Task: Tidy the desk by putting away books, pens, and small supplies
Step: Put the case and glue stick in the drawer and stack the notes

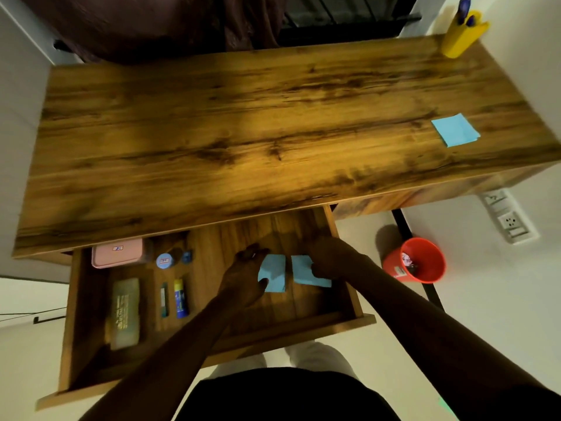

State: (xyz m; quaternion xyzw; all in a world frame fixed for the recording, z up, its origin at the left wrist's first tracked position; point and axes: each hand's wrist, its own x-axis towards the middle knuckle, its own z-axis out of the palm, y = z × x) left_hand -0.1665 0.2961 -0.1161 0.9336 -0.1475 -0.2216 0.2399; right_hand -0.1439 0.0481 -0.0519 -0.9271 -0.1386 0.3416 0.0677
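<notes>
Two blue sticky-note pads held in the open drawer, one per hand.

Left pad [273,273] is pinched by the left hand [246,268], right pad [305,271] is gripped by the right hand [331,256], both low over the drawer [346,247] floor near its right side. Glue stick [181,298], pen [164,300] and pink case [117,253] are stored toward the drawer's left. A third blue pad [455,130] is left near the bench [243,132] right edge; yellow pen holder [461,36] at its far right corner.
</notes>
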